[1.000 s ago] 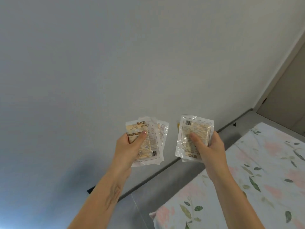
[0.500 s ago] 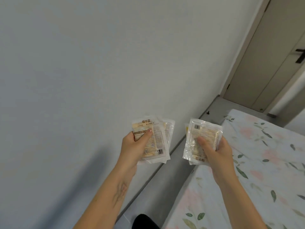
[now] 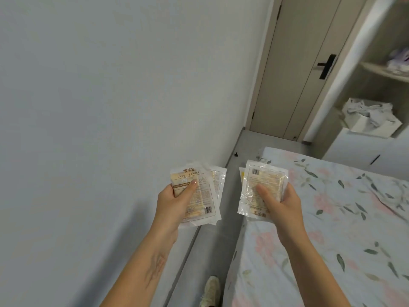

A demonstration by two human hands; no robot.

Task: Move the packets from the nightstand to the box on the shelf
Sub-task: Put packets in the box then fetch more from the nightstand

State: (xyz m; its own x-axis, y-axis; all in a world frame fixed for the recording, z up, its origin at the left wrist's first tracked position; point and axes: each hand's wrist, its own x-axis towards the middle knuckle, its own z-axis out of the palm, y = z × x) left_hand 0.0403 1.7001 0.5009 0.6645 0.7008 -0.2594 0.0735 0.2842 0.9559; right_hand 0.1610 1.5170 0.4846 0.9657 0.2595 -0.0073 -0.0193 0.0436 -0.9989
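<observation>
My left hand [image 3: 174,201] grips a small stack of clear hand-warmer packets [image 3: 204,196], thumb pressed across the top one's printed face. My right hand [image 3: 281,203] holds another stack of the same packets [image 3: 264,180], thumb on top and fingers curled behind. Both stacks are held in the air at chest height, side by side, above the gap between wall and bed. A white open box [image 3: 374,125] with crumpled white material in it sits on a shelf unit [image 3: 380,73] at the far right. The nightstand is out of view.
A bed with a floral sheet [image 3: 332,229] fills the lower right. A narrow grey floor strip [image 3: 212,247] runs between it and the pale wall [image 3: 99,107]. A beige door [image 3: 303,63] with a black handle stands ahead. A shoe [image 3: 210,289] shows at the bottom.
The view has swung to the right: the door, the shelf unit and the white box have come into sight. Both hands keep the same hold on their packets.
</observation>
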